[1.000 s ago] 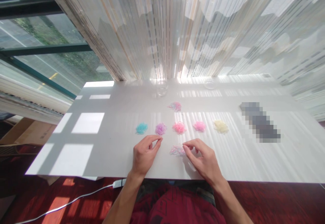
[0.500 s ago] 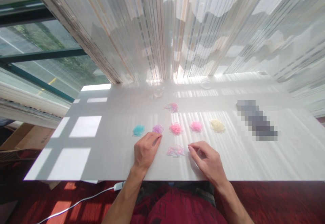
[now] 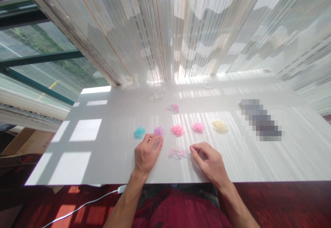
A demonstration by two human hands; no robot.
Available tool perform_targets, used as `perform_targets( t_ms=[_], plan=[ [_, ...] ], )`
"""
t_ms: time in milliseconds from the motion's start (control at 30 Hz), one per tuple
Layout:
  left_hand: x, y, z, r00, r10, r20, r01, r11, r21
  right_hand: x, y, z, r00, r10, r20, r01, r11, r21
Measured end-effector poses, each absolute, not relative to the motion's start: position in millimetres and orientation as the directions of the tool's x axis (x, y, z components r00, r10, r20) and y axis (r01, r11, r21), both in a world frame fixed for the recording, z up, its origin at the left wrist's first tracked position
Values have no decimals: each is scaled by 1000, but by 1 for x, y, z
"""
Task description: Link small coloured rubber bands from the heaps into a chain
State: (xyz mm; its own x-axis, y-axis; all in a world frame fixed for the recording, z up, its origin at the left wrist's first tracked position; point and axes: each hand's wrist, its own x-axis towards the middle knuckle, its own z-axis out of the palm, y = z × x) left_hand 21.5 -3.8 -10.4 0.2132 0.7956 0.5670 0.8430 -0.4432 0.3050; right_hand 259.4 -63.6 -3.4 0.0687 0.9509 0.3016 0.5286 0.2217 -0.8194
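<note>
Small thin pieces lie in piles on the white table (image 3: 116, 152). A row runs from a teal pile (image 3: 139, 132) through a purple pile (image 3: 159, 131), a red-pink pile (image 3: 177, 130) and a pink pile (image 3: 198, 127) to a yellow pile (image 3: 220, 126). Behind the row is a mixed pile (image 3: 173, 109); a looser mixed pile (image 3: 177, 153) lies in front. My left hand (image 3: 148, 152) is closed at the near edge of the purple pile; anything between its fingertips is too small to make out. Right of the loose pile, my right hand (image 3: 207, 157) has thumb and forefinger pinched, their contents unclear.
Two clear round dishes (image 3: 159, 91) (image 3: 208, 83) stand near the striped curtain (image 3: 170, 31) at the back. A pixelated dark object (image 3: 261, 119) lies on the right. A white cable (image 3: 85, 205) and a cardboard box (image 3: 28, 142) are off the table at left.
The camera view has shifted slightly. My left hand's fingers have moved a little at the purple pile's near edge. My right hand has stayed beside the loose mixed pile.
</note>
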Motion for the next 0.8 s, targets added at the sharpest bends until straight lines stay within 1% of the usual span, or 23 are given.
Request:
perform_targets(
  t_ms=[200,300,367,433,533,633,800],
  plan=[
    [19,-14,-6,222,807,547,817,-460,347,260,-63,-4,62,949,310,533,231,-814],
    [17,-24,-1,240,833,498,777,-472,415,260,-64,-5,31,947,321,540,254,-802],
    [18,-30,2,299,847,439,723,-502,476,260,-64,-5,-25,942,334,555,291,-779],
    [21,-35,4,390,837,383,666,-544,510,259,-64,-7,-95,930,354,584,340,-737],
    [27,-38,2,476,809,344,652,-587,480,258,-65,-10,-172,910,377,635,394,-664],
    [32,-38,-4,480,806,347,683,-592,428,257,-65,-13,-206,907,367,665,405,-627],
    [30,-37,-8,474,794,380,659,-606,446,255,-65,-15,-211,903,375,690,409,-597]
  ],
)
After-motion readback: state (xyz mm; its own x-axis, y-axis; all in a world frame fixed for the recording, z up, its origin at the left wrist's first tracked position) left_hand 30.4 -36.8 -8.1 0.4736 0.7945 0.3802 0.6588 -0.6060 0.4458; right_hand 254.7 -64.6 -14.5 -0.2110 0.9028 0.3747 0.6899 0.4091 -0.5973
